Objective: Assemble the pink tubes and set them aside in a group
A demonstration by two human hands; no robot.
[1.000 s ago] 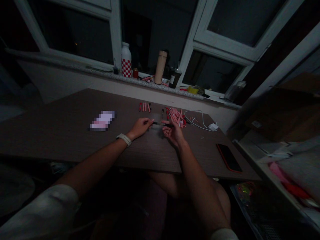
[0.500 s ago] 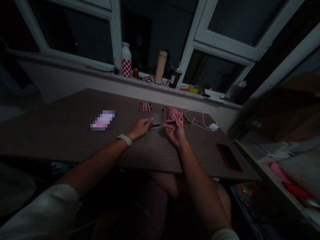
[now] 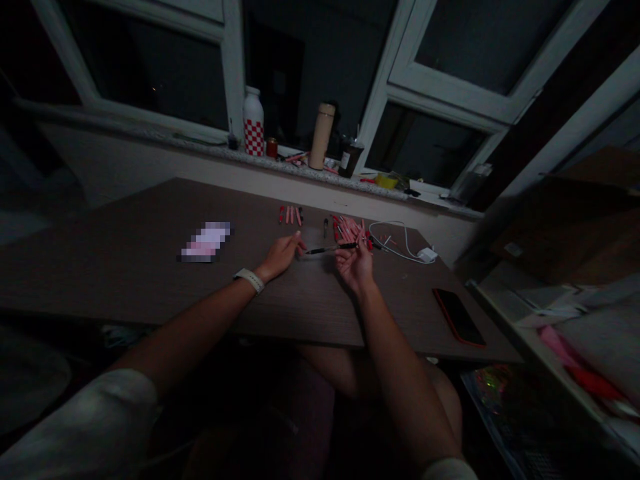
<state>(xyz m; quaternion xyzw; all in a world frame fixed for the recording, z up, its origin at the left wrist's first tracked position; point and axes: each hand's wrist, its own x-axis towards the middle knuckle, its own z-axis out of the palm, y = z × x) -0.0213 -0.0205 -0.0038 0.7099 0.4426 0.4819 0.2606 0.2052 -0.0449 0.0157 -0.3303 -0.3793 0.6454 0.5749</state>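
A slim pen (image 3: 323, 250) with black ends and a paler middle is held almost level above the table. My right hand (image 3: 356, 267) is closed around its right part, with the fingers curled. Just off the pen's left tip is my left hand (image 3: 283, 255), its fingers bent together and thumb up. What lies in those fingers, if anything, is too dark and small to name. Beyond my right hand lies a heap of pink and red pens (image 3: 350, 229). Several pens (image 3: 291, 215) lie in a row behind my left hand, and a single dark pen (image 3: 325, 228) sits between the two groups.
A white cable with a charger (image 3: 427, 255) lies right of the heap. A phone (image 3: 459, 317) rests near the table's right edge; a blurred pinkish-white item (image 3: 206, 241) is at left. A checkered bottle (image 3: 253, 123) and beige flask (image 3: 321, 137) stand on the windowsill.
My right hand and the pen have shifted slightly right. The pen's left tip has drawn a little away from my left hand, which has barely moved.
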